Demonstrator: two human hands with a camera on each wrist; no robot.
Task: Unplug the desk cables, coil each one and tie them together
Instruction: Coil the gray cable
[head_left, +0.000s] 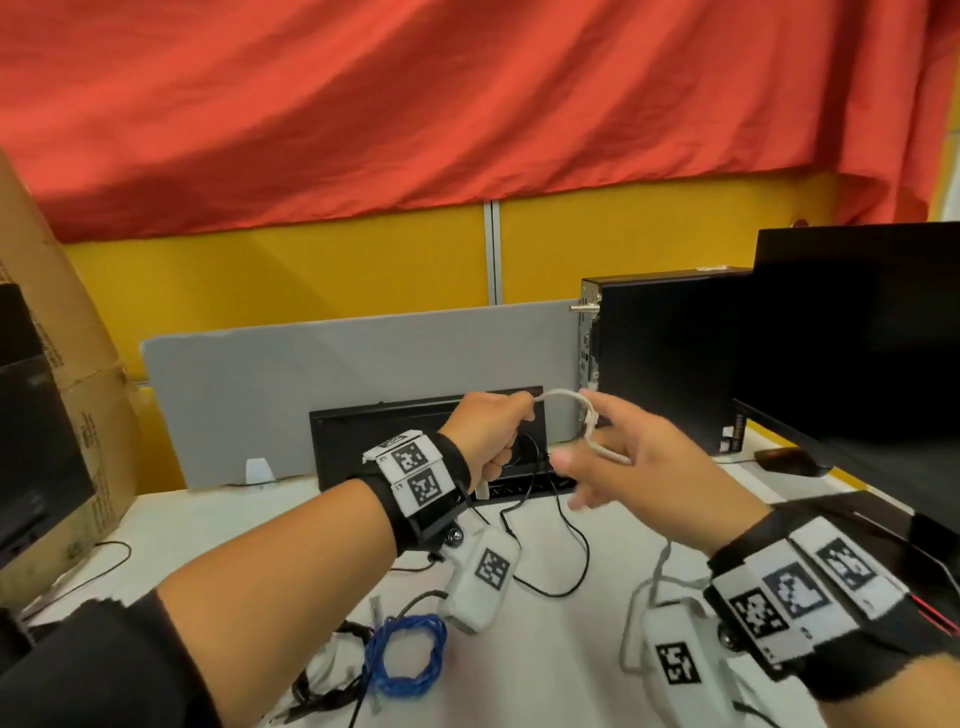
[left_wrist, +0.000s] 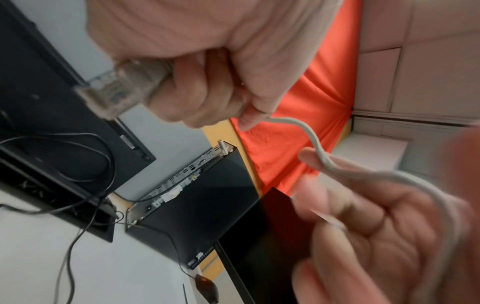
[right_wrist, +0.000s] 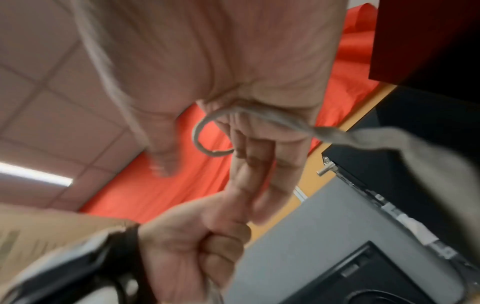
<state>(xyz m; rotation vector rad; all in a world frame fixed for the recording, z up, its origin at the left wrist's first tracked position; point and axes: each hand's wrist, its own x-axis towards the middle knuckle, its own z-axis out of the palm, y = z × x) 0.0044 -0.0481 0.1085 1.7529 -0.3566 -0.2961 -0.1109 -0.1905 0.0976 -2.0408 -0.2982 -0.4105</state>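
A white network cable (head_left: 563, 396) arcs between my two hands above the desk. My left hand (head_left: 496, 431) grips it in a fist, and its clear plug (left_wrist: 109, 90) sticks out below the fist in the left wrist view. My right hand (head_left: 597, 462) has its fingers spread and nearly straight, with the cable (right_wrist: 200, 131) looped across them and trailing down toward the desk. A coiled blue cable (head_left: 405, 654) lies on the white desk (head_left: 545, 665) near the front. Thin black cables (head_left: 563, 545) run loose from the black cable box (head_left: 415, 431).
A black computer tower (head_left: 670, 364) stands right of my hands, its port side facing them, with a dark monitor (head_left: 857, 338) beyond. A grey divider panel (head_left: 337, 395) stands behind. A cardboard box (head_left: 62, 364) is at the left. A mouse (left_wrist: 205, 286) lies by the tower.
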